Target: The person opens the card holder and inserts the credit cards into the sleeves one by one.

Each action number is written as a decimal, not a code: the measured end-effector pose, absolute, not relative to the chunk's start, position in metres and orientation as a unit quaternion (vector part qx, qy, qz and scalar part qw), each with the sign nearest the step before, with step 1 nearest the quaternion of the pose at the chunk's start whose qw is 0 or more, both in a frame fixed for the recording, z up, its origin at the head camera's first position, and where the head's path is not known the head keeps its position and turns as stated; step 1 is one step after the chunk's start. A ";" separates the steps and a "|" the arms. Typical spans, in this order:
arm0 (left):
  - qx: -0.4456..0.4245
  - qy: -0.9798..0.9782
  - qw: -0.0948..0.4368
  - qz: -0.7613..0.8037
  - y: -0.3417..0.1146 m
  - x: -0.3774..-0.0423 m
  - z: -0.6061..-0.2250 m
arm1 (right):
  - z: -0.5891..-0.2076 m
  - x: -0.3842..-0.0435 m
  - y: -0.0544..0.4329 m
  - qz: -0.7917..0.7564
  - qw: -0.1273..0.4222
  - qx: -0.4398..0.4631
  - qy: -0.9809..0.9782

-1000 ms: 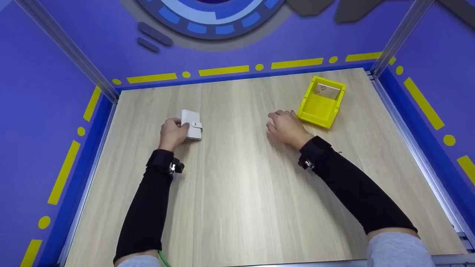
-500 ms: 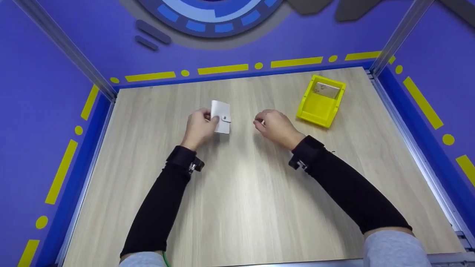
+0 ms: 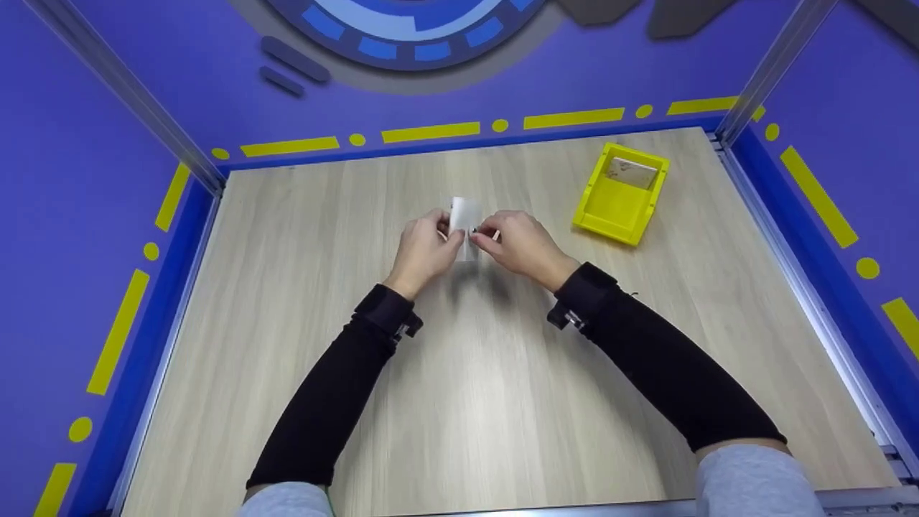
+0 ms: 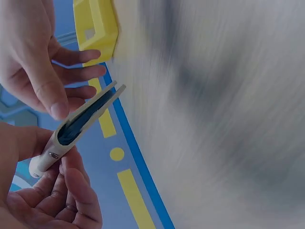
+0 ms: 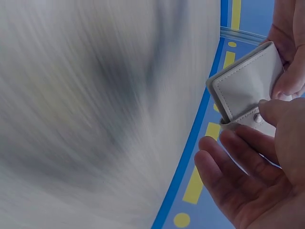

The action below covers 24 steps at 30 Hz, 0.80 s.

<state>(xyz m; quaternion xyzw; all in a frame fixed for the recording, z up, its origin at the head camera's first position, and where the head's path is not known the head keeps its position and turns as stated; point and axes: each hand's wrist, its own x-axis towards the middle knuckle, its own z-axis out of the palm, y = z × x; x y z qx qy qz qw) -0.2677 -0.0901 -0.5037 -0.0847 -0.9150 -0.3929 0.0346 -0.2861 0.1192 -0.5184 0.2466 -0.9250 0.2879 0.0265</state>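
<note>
A small white card holder is held up over the middle of the table. My left hand grips its left edge, thumb in front and fingers behind. At its right side, my right hand has thumb and index finger on the closing strap, beside the round metal snap. The other right fingers reach out loosely below in the right wrist view. Seen end-on in the left wrist view, the card holder shows a dark inside between its two covers.
A yellow bin stands at the back right of the wooden table, with a pale patterned card leaning inside at its far end. Blue panels with yellow marks wall the table at the back and both sides.
My left hand has carried the card holder rightward from the left side to the middle. My right hand has moved left, away from the bin, and met the strap.
</note>
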 end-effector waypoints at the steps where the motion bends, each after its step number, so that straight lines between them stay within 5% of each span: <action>1: -0.087 -0.916 0.035 -0.390 -0.088 -0.267 -0.504 | -0.519 -0.286 0.119 0.287 0.026 0.244 -0.926; 24: -0.077 -0.896 0.059 -0.433 -0.069 -0.258 -0.508 | -0.524 -0.281 0.122 0.287 0.075 0.225 -0.928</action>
